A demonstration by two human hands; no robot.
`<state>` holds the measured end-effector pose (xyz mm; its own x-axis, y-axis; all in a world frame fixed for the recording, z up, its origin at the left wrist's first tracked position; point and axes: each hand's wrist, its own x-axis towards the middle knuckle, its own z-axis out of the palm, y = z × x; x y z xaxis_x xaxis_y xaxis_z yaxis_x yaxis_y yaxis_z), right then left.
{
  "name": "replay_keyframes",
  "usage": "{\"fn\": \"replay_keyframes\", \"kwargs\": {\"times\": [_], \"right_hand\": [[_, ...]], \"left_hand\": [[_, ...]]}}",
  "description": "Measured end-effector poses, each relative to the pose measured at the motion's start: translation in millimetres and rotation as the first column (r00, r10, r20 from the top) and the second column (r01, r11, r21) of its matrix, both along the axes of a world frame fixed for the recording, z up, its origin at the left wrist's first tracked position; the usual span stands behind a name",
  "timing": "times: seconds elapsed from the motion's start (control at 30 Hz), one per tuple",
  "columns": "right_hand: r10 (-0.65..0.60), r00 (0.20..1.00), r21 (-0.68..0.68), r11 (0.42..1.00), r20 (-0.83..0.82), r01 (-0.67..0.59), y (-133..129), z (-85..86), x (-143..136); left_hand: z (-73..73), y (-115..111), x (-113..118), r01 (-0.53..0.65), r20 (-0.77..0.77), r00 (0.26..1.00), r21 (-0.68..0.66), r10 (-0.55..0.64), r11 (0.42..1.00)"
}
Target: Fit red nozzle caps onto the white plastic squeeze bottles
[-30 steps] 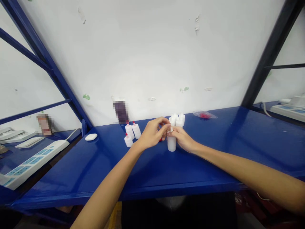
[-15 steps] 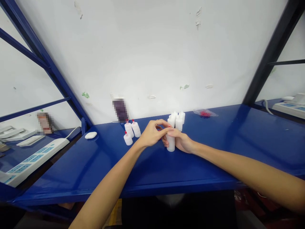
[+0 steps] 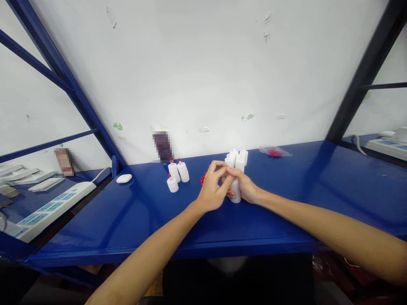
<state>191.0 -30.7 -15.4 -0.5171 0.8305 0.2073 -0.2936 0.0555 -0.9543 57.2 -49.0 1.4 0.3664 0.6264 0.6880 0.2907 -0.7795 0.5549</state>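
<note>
My right hand point(image 3: 247, 187) is wrapped round a white plastic squeeze bottle point(image 3: 235, 196), which stands upright on the blue table point(image 3: 267, 226). With thumb and fingers closed together, my left hand point(image 3: 213, 189) pinches at the top of this bottle. The fingers hide the red cap there. Just behind my left hand a heap of small red caps point(image 3: 202, 179) partly shows. Several white bottles without red caps point(image 3: 241, 161) stand close behind my hands. To the left are three white bottles with red tips point(image 3: 182, 173).
A clear bag with red pieces point(image 3: 275, 152) lies at the back right. A white oval object point(image 3: 124, 178) rests near the left edge. Beyond that edge lies a power strip point(image 3: 60, 207). A blurred dark object point(image 3: 163, 146) leans on the wall.
Both hands and the held bottle have shifted slightly right in the view. My left hand has turned and come lower, uncovering part of the red heap. The view itself has moved a little.
</note>
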Motion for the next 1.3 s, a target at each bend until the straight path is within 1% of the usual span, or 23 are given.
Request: {"fn": "replay_keyframes", "kwargs": {"times": [0.07,0.1,0.17,0.23,0.27,0.33,0.37,0.43,0.5,0.57,0.6,0.67,0.77,0.83,0.87,0.93,1.03,1.13,1.23,1.3], "right_hand": [[0.031,0.999,0.036,0.999,0.033,-0.032,1,-0.8,0],[0.05,0.998,0.052,0.997,0.049,-0.052,1,-1.0,1],[0.078,0.994,0.085,0.993,0.079,-0.084,1,-0.6,1],[0.062,0.991,0.129,0.989,0.12,-0.078,0,1.1,2],[0.032,0.989,0.16,0.986,0.145,-0.055,-1,2.2,2],[-0.055,0.981,0.234,0.972,0.185,0.01,-3,4.5,1],[-0.108,0.974,0.272,0.961,0.2,0.05,-5,5.5,1],[-0.225,0.948,0.348,0.927,0.225,0.138,-7,6.8,0],[-0.327,0.914,0.423,0.883,0.24,0.205,-9,6.8,0],[-0.39,0.89,0.482,0.842,0.237,0.241,-12,5.3,2],[-0.412,0.882,0.507,0.824,0.229,0.253,-13,4.1,4],[-0.437,0.874,0.557,0.788,0.211,0.26,-14,1.2,7],[-0.387,0.906,0.626,0.753,0.17,0.203,-13,-2.5,12],[-0.333,0.928,0.643,0.751,0.167,0.154,-13,-3.3,13],[-0.318,0.932,0.644,0.753,0.177,0.134,-12,-3.3,13],[-0.298,0.935,0.647,0.755,0.194,0.106,-12,-2.6,12],[-0.263,0.949,0.641,0.762,0.176,0.091,-11,-1.7,10],[-0.242,0.96,0.614,0.782,0.143,0.106,-11,-1.8,10],[-0.235,0.967,0.575,0.806,0.095,0.139,-10,-2.7,12],[-0.253,0.967,0.559,0.808,0.042,0.187,-10,-3.3,13]], "left_hand": [[5.0,0,-5,-0.016,0.025,1.0,0.021,0.015,1.0],[8.9,1,-10,-0.031,0.067,0.997,0.03,0.029,0.999],[18.0,6,-27,-0.086,0.203,0.976,0.039,0.076,0.996],[26.8,14,-54,-0.159,0.365,0.92,0.025,0.139,0.987],[30.2,19,-70,-0.161,0.446,0.883,-0.005,0.147,0.987],[33.5,29,-106,-0.109,0.602,0.784,-0.11,0.153,0.988],[33.4,34,-122,-0.092,0.64,0.749,-0.153,0.169,0.984],[30.1,42,-149,-0.138,0.697,0.668,-0.229,0.261,0.964],[24.4,47,-162,-0.181,0.702,0.634,-0.272,0.324,0.945],[18.9,50,-164,-0.19,0.695,0.632,-0.291,0.344,0.938],[16.7,50,-161,-0.189,0.686,0.643,-0.289,0.341,0.938],[13.5,48,-155,-0.217,0.636,0.696,-0.258,0.335,0.941],[10.2,42,-146,-0.302,0.464,0.82,-0.148,0.336,0.942],[8.0,38,-143,-0.345,0.328,0.876,-0.086,0.353,0.935],[6.9,37,-142,-0.364,0.269,0.891,-0.057,0.365,0.93],[4.9,37,-141,-0.421,0.176,0.893,0.006,0.414,0.907],[2.5,40,-140,-0.529,0.114,0.847,0.077,0.519,0.845],[1.3,41,-140,-0.585,0.103,0.811,0.089,0.576,0.806],[1.4,39,-141,-0.609,0.103,0.793,0.078,0.601,0.789],[2.1,38,-142,-0.621,0.098,0.783,0.062,0.615,0.781]]}}
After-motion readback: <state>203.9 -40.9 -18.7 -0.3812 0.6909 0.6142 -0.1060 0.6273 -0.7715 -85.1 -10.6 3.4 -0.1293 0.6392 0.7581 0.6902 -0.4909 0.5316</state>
